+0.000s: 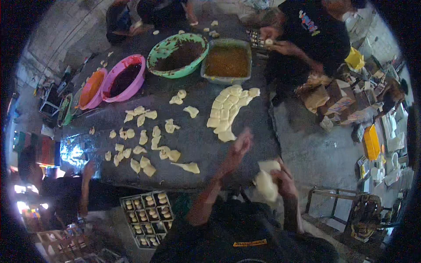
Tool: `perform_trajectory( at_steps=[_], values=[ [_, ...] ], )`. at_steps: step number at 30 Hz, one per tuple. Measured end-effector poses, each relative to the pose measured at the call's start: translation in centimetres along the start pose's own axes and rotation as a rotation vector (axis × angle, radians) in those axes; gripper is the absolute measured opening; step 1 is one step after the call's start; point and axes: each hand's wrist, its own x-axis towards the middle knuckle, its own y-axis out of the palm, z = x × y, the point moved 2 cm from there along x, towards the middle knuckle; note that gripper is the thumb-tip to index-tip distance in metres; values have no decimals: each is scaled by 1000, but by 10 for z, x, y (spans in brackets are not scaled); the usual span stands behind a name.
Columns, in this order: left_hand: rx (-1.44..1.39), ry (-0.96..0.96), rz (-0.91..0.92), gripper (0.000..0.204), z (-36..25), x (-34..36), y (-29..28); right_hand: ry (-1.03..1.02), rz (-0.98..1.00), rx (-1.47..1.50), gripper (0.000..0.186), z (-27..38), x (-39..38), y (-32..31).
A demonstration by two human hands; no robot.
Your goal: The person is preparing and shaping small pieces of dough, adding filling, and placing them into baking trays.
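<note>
My right hand (287, 180) grips a pale, floppy lump of dough (265, 184) that hangs down at the table's near right edge. Smeared by motion, my left hand (244, 141) is over the dark table, close to the lower end of a scored slab of dough (225, 109); its fingers cannot be made out. Left of that slab, torn dough pieces (147, 166) lie scattered in loose clusters. One long strip of dough (187, 167) rests by itself toward the near edge.
Along the far side stand a green basin (154, 61) with dark filling, a grey tub (228, 79) with brown filling and pink basins (141, 79). Other people work around the table. A compartment tray (125, 210) of small buns sits at the near left; cardboard (342, 98) is heaped at right.
</note>
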Motion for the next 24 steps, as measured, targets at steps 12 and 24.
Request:
perform_trajectory(
  at_steps=[12,24],
  values=[
    [18,34,-379,41,4,-170,-125,-615,199,-19,41,118,22,166],
    [-1057,686,-646,58,-106,-238,-194,-670,437,-1291,55,-63,107,272]
  ],
)
